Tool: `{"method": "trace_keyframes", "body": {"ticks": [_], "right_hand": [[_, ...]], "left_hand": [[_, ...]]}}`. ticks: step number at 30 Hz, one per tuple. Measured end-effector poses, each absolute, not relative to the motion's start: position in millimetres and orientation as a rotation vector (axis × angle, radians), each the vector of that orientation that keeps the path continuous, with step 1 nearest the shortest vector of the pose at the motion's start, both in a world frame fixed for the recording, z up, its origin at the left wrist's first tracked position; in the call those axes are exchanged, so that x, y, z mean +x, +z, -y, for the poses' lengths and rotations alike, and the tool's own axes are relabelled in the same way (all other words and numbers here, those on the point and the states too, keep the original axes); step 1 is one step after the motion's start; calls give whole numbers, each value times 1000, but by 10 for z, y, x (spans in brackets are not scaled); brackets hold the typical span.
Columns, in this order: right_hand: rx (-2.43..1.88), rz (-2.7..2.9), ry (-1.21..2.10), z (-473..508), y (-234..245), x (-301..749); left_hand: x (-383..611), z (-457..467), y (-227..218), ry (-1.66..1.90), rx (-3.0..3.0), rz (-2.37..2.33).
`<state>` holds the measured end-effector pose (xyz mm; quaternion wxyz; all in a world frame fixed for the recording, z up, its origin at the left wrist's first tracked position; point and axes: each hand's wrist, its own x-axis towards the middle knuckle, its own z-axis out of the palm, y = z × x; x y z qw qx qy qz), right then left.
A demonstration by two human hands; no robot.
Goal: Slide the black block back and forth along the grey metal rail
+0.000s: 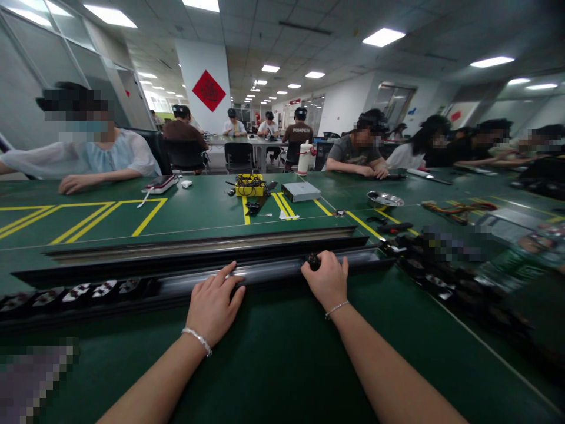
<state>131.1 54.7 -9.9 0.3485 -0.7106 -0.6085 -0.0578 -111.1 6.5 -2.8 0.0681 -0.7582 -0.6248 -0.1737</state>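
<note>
A long black channel strip (271,272) lies across the green table (282,353) in front of me. Several black socket modules (105,287) with shiny metal faces sit in a row at its left end. My left hand (214,303) rests on the strip's near edge right of that row, fingers apart, with nothing visible in it. Farther right, my right hand (327,278) pinches a small round black part (313,261) at the strip. The fingers partly cover this part, so its exact kind is unclear. Another long strip (207,246) lies just behind.
More black modules (468,300) are heaped on the right, near a blurred plastic bottle (525,256). Farther back are a metal bowl (385,200), a grey box (301,191), a yellow tray with cables (249,185) and a white bottle (305,158). Co-workers sit around the tables.
</note>
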Motion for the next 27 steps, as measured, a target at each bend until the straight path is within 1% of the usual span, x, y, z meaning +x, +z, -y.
{"method": "trace_keyframes", "body": {"ticks": [11, 27], "right_hand": [[-1824, 1584, -86, -539, -75, 1314], [-1809, 1580, -157, -558, -85, 1325]], "left_hand": [[-1094, -51, 11, -502, -2300, 1902], [-1097, -52, 7, -497, -2293, 1893]]}}
